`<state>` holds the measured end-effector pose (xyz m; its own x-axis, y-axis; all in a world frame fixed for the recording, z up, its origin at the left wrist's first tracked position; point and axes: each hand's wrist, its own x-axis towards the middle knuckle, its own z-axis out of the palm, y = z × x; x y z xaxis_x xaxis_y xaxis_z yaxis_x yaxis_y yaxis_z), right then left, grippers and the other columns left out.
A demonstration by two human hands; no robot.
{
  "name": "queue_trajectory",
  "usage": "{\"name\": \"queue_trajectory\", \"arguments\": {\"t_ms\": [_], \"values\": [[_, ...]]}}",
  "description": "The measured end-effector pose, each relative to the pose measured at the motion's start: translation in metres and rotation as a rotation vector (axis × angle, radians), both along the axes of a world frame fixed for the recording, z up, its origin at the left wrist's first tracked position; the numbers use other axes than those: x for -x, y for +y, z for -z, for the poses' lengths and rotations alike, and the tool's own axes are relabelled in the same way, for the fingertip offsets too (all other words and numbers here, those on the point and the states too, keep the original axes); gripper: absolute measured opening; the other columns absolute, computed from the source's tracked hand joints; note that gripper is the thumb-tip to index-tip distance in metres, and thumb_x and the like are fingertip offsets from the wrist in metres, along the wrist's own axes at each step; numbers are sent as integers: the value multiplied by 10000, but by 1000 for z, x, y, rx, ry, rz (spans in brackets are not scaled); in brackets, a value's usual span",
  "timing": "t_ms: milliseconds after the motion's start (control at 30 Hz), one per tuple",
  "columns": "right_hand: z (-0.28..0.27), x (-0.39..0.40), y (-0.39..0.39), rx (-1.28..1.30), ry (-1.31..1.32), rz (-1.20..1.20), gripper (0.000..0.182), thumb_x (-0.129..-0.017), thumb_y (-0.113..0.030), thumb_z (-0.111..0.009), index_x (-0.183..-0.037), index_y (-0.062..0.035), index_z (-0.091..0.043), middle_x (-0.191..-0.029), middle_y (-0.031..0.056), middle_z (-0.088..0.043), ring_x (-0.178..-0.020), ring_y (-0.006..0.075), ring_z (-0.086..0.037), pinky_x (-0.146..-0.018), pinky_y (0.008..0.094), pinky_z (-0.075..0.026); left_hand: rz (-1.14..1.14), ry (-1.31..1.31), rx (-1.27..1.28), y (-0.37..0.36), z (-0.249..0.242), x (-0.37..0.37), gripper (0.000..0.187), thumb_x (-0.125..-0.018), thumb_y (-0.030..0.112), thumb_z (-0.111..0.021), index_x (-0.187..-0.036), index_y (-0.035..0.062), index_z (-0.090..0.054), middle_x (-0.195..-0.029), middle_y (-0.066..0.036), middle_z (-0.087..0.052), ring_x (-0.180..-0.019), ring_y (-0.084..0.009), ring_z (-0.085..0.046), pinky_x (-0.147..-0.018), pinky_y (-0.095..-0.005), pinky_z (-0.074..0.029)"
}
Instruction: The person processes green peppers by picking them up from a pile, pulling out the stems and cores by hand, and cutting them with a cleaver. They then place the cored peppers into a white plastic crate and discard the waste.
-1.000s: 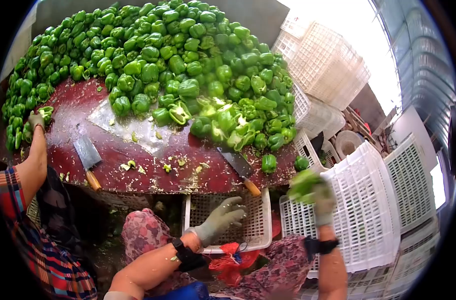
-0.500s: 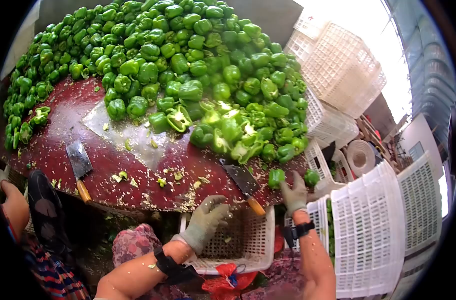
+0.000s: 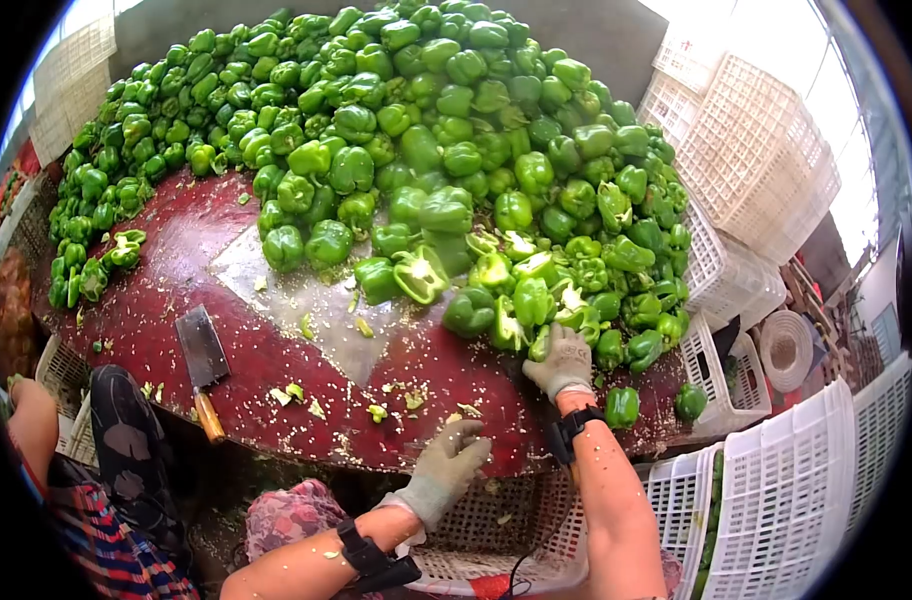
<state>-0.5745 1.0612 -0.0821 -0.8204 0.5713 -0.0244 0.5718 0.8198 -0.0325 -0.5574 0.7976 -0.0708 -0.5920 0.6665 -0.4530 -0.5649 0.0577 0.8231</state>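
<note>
A large heap of green peppers covers the back of the red table. My right hand, in a pale glove, reaches over the table's front part, its closed fingers at cut peppers on the heap's near edge; what they hold, if anything, is hidden. My left hand, gloved too, hovers at the table's front edge above a white crate, fingers apart with nothing in them. A cleaver with a wooden handle lies on the left. My right forearm mostly covers a second cleaver's handle.
White crates are stacked at the back right, with more crates at the front right. A co-worker's arm and striped clothing are at the lower left. A rolled coil sits to the right.
The view has shifted, so the table appears lower and farther right. My right hand has moved forward and left from the table's edge to the cut peppers, its forearm now over the second cleaver.
</note>
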Motion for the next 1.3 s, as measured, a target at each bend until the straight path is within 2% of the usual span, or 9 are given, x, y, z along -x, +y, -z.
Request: {"name": "queue_trajectory", "arguments": {"t_ms": [133,233,333,400,467,600,767,1067,1300], "values": [[-23,-16,-22,194,368,80,706,-677,-450,-754,-1193,-12,-552,-1077,189,-631,-1000,367,-592,-852,414,-497,2,213,-4,7,4,6,545,-919,216,-663,-1384,26,-453,-1173,-93,-595,-996,-167,-615,-837,-292,-529],[-54,-38,-79,892,526,181,667,-819,-592,-659,-1130,-6,-602,-982,125,-659,-881,240,-620,-785,339,-505,-107,1075,27,11,-9,10,651,-908,240,-688,-1456,60,-386,-1276,-91,-549,-1079,-176,-589,-913,-298,-510],[-30,-57,-113,1488,597,235,568,-999,-571,-420,-1140,-50,-599,-995,29,-608,-934,106,-549,-793,265,-484,-143,1146,-8,13,-15,17,717,-901,272,-704,-1487,77,-341,-1345,-98,-515,-1154,-201,-569,-969,-312,-488],[-88,-68,-137,1582,539,299,532,-1008,-524,-434,-1209,-54,-582,-984,43,-638,-822,107,-597,-693,243,-491,-119,209,-401,8,-40,20,647,-916,310,-687,-1443,65,-404,-1328,-108,-555,-1126,-223,-610,-956,-344,-507],[-103,-82,-134,1604,465,349,502,-1016,-482,-444,-1246,-54,-570,-983,49,-651,-755,117,-621,-641,241,-500,-148,-188,-512,12,-19,37,539,-956,322,-627,-1408,91,-447,-1256,-100,-589,-1046,-222,-646,-865,-354,-569],[-104,-96,-136,404,480,-286,425,-897,-264,-657,-1263,-66,-569,-1033,131,-660,-773,193,-679,-593,283,-531,-162,-321,-421,9,-10,39,428,-960,345,-611,-1290,82,-543,-1157,-79,-635,-1008,-178,-646,-851,-351,-570],[-100,-81,-149,354,309,-490,528,-800,-196,-722,-1281,-68,-546,-1166,202,-595,-983,381,-631,-827,415,-535,-38,-118,-488,14,12,36,444,-971,430,-561,-1174,34,-558,-944,-45,-643,-805,-112,-601,-695,-262,-499],[-65,-61,-159,316,304,-468,552,-812,-157,-668,-1328,-64,-497,-1342,229,-499,-1147,408,-559,-942,441,-493,-192,-10,-195,15,10,36,519,-966,489,-535,-1228,42,-507,-1093,-96,-592,-986,-160,-571,-833,-297,-497],[-32,-56,-168,324,362,-387,523,-779,-140,-678,-1275,-60,-533,-1278,222,-522,-1106,405,-569,-926,429,-494,-318,52,-181,16,18,35,461,-955,435,-597,-1179,35,-546,-854,-10,-586,-712,-77,-536,-636,-230,-454]]}}
